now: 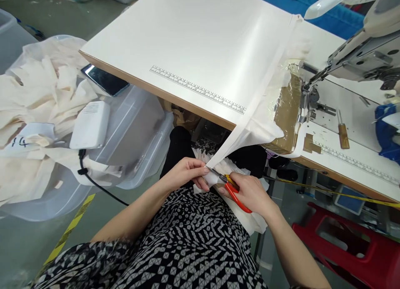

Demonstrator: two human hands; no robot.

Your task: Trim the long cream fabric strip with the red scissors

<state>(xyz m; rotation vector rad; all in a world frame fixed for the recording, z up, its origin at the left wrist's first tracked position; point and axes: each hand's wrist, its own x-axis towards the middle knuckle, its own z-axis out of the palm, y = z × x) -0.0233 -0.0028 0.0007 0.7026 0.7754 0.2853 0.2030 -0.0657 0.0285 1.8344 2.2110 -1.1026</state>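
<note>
Right hand (250,191) grips red snips (233,190), blades at the white fabric strip (250,126) hanging off the sewing table (175,43) edge. Left hand (187,172) pinches the strip's end just beside the blades. Risk: fingertips nicked, or fabric cut if it slips.

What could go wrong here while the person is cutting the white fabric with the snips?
The red snips in the right hand cut very close to the left hand fingertips, so they might nick a finger. The white fabric strip hangs taut off the table edge; a tug could skew the cut.
</note>
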